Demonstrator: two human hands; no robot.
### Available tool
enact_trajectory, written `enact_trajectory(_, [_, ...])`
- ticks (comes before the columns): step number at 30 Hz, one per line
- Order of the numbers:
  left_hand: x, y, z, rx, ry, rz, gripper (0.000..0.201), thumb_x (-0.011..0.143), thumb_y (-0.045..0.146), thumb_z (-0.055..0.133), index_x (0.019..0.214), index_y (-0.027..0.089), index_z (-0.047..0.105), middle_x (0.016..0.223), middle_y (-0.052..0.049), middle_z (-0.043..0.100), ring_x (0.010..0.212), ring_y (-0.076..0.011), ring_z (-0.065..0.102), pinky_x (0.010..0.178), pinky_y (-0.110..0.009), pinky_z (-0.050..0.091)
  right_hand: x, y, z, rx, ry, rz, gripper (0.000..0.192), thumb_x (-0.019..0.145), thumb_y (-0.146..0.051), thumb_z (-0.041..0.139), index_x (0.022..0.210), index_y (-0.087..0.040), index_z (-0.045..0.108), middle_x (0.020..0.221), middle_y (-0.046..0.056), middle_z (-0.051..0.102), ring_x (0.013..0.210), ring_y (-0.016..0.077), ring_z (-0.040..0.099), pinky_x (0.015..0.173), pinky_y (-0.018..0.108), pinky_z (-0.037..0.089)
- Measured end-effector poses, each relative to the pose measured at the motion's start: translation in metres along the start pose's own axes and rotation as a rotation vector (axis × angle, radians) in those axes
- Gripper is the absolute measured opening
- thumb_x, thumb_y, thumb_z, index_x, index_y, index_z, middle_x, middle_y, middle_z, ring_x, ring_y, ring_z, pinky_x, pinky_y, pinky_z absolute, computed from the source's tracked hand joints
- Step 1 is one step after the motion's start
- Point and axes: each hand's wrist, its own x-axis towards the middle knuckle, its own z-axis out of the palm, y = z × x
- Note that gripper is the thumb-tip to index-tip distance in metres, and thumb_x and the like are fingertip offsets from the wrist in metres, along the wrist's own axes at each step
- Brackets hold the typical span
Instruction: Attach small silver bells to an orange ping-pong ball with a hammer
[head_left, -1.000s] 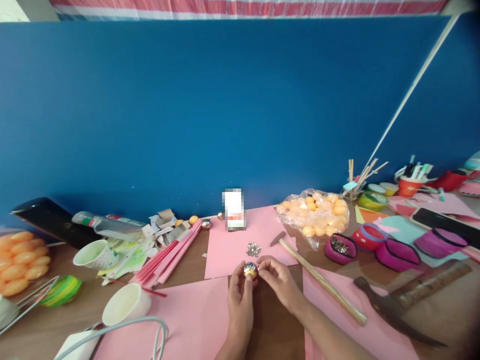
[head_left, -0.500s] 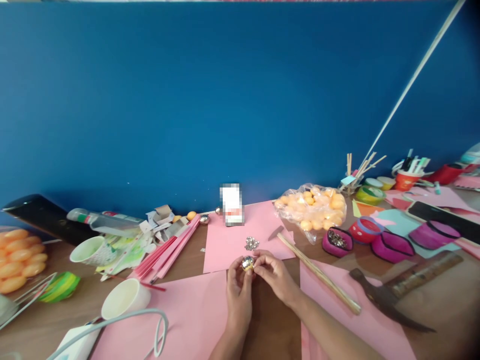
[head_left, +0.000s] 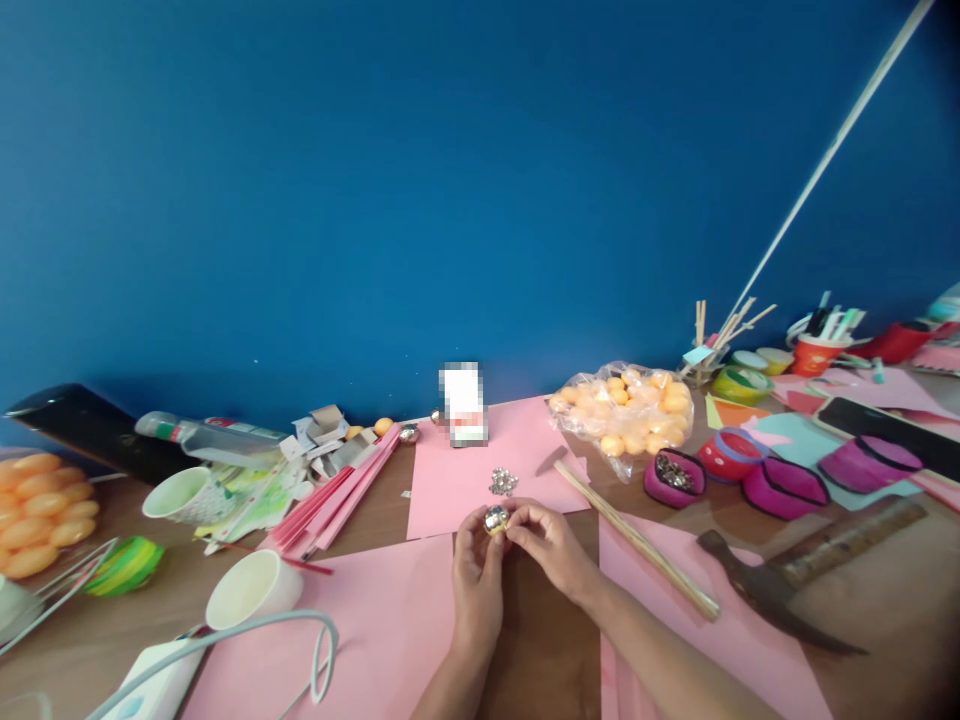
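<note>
Cluttered with pink paper, the worktop (head_left: 375,560) meets a blue wall. Both hands, left hand (head_left: 474,575) and right hand (head_left: 551,550), pinch one small silver-studded ball (head_left: 496,519) between fingertips. Just beyond lies a heap of silver tacks (head_left: 503,482); right of the hands, a wooden stick (head_left: 637,545) and hammer (head_left: 780,590).

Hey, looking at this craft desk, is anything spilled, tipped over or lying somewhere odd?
Yes. A clear bottle lies on its side at the back left, among cardboard scraps. A loose heap of silver pins sits on the pink paper, just beyond the two hands.
</note>
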Motion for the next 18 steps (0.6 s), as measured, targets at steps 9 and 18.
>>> enact_trajectory(9, [-0.0015,0.0080,0.0014,0.062,0.035,0.012,0.036,0.074,0.032,0.055,0.107,0.018,0.049,0.111,-0.010,0.057,0.104,-0.0219,0.053,0.088,-0.035,0.043,0.0005,0.0015,0.0001,0.000,0.014,0.007,0.017,0.075,-0.034,0.059,0.071,-0.018,0.060,0.103,0.005,0.059,0.098,0.0201,0.054,0.089,0.031,0.037])
enact_trajectory(18, [-0.0010,0.0057,0.0007,0.085,0.055,0.031,0.036,0.074,0.032,0.056,0.107,0.018,0.051,0.111,-0.010,0.057,0.105,-0.0225,0.052,0.087,-0.034,0.043,0.0006,0.0013,-0.0011,-0.009,0.002,0.004,0.014,0.075,-0.032,0.058,0.070,-0.018,0.060,0.104,0.005,0.059,0.099,0.0211,0.053,0.089,0.033,0.038])
